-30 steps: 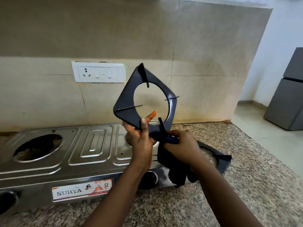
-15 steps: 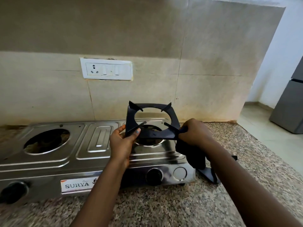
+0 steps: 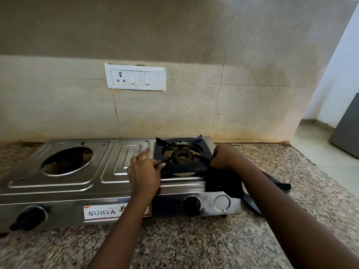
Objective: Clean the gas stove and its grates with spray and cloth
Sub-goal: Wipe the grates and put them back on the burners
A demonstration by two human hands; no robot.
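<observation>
- Nearest the camera: speckled stone counter (image 3: 174,245), both forearms reaching forward over it.
- Front face of the steel stove (image 3: 64,183): a brand label and two black knobs, left knob (image 3: 29,217) and right knob (image 3: 191,205).
- Left hand (image 3: 143,171) over the middle of the stove top, at the left edge of the grate. Thumb and curled fingers pinch one inward prong; forefinger points away, blurred.
- Right hand (image 3: 226,157) at the grate's right edge, fingers curled around a dark cloth (image 3: 225,184) that hangs down over the stove's front corner. Whether it also grips the grate rim, cannot tell.
- Black grate (image 3: 186,167) sits level on the right-hand burner (image 3: 182,156), framing it, with a hand at each side.
- Second grate (image 3: 272,188) lies on the counter just right of the stove, mostly hidden behind the right arm.
- Left burner opening (image 3: 67,161) bare, no grate on it.
- Farther back: tiled wall with a white switch plate (image 3: 135,77); grey appliance (image 3: 347,131) at far right.
- Progress, as judged: one grate looks handled and seated. The second grate likely needs wiping and seating. No spray bottle in view. How clean the stove top is, cannot tell.
</observation>
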